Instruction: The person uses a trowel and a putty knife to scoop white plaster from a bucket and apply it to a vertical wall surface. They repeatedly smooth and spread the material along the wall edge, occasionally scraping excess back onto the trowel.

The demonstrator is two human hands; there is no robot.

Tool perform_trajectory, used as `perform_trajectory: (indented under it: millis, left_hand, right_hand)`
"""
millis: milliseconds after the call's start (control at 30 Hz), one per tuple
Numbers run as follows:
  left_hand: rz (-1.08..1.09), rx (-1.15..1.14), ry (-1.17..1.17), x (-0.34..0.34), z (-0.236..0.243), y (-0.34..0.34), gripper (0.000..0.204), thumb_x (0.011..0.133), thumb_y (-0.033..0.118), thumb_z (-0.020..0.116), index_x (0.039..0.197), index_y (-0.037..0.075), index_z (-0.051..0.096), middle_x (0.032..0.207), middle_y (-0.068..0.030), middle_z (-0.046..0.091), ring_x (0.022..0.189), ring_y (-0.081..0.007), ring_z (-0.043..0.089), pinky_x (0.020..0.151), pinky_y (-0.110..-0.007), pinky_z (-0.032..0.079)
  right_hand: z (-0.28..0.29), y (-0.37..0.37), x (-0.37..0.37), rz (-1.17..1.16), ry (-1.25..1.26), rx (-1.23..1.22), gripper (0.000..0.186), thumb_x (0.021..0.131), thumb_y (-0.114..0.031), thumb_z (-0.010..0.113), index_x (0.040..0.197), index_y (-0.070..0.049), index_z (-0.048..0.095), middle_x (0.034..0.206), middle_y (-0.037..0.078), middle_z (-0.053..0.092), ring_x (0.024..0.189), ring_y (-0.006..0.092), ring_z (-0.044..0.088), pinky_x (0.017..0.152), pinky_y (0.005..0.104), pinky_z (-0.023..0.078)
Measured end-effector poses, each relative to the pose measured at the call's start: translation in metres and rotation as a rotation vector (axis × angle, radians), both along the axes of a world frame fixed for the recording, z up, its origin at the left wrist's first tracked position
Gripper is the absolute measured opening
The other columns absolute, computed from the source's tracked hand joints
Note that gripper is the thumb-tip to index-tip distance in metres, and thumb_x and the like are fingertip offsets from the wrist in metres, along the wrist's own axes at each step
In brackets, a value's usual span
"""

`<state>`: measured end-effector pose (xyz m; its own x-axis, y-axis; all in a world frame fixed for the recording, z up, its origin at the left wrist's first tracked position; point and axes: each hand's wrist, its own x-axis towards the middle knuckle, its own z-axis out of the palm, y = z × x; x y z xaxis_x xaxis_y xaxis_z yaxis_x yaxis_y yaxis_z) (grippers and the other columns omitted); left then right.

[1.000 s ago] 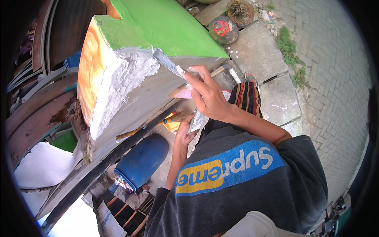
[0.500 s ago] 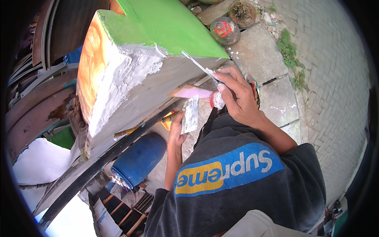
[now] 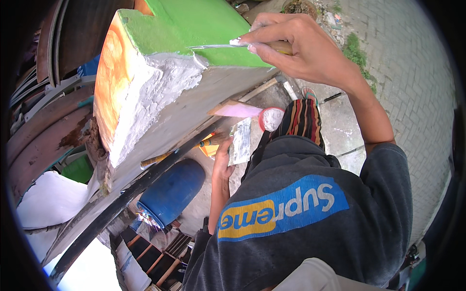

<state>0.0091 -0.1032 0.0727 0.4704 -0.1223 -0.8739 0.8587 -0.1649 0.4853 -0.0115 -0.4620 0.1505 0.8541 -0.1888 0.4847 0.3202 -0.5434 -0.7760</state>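
My right hand [image 3: 310, 46] is closed round a putty knife [image 3: 213, 46]. Its thin blade, edge-on to me, points left in front of the green face [image 3: 194, 24] of a block-like wall corner; I cannot tell whether it touches. White paste shows on the fingertips. Lower down, my left hand [image 3: 223, 157] grips a flat plate [image 3: 240, 141] smeared with whitish paste. Rough white paste [image 3: 155, 82] covers part of the corner below the green, beside an orange-painted face [image 3: 114, 72]. A wooden-handled tool [image 3: 211, 140] shows beside my left fingers.
A red tub [image 3: 272, 119] of white paste stands by my striped-clothed legs, near a pinkish board [image 3: 237, 109]. Below the wall lies a blue barrel [image 3: 172, 191]. Stacked boards [image 3: 48, 121] fill the left side; paving [image 3: 412, 97] stretches along the right.
My right hand has risen, bringing the knife from above the tub up to the green face. My left hand and the plate have shifted slightly right.
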Motion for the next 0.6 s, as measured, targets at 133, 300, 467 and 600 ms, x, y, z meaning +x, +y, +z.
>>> perform_trajectory:
  millis: [133, 300, 467, 600]
  left_hand:
    - [0.017, 0.000, 0.003, -0.003, -0.001, -0.002, 0.035, 0.089, 0.023, 0.058, 0.114, 0.000, 0.054, 0.099, -0.0089, 0.065, 0.083, -0.0173, 0.066, 0.070, -0.030, 0.053]
    - [-0.006, 0.007, 0.021, -0.004, 0.000, -0.006, 0.038, 0.089, 0.026, 0.057, 0.116, 0.000, 0.054, 0.099, -0.0080, 0.066, 0.082, -0.0157, 0.066, 0.069, -0.028, 0.053]
    - [-0.011, 0.009, 0.017, -0.003, -0.004, -0.005, 0.037, 0.088, 0.026, 0.057, 0.115, 0.000, 0.055, 0.097, -0.0085, 0.067, 0.079, -0.0156, 0.066, 0.067, -0.028, 0.053]
    - [-0.011, 0.002, 0.018, -0.003, -0.005, -0.006, 0.037, 0.088, 0.026, 0.058, 0.113, 0.000, 0.055, 0.095, -0.0079, 0.067, 0.076, -0.0154, 0.066, 0.063, -0.027, 0.053]
  right_hand:
    - [-0.003, 0.000, 0.001, 0.025, -0.013, -0.039, 0.021, 0.083, -0.006, 0.060, 0.102, -0.003, 0.068, 0.082, 0.008, 0.059, 0.059, 0.0189, 0.053, 0.053, 0.0323, 0.040]
    - [0.006, -0.005, 0.002, 0.113, 0.117, -0.049, 0.022, 0.083, -0.005, 0.059, 0.103, -0.003, 0.068, 0.081, 0.008, 0.057, 0.059, 0.0188, 0.054, 0.053, 0.0314, 0.039]
    - [-0.007, -0.008, -0.002, 0.102, 0.035, -0.073, 0.022, 0.084, -0.003, 0.058, 0.104, -0.001, 0.067, 0.081, 0.008, 0.057, 0.060, 0.0195, 0.055, 0.053, 0.0313, 0.040]
    - [-0.006, 0.003, -0.009, 0.080, 0.070, -0.044, 0.022, 0.084, -0.002, 0.057, 0.104, 0.000, 0.067, 0.084, 0.010, 0.058, 0.061, 0.0203, 0.056, 0.055, 0.0318, 0.042]
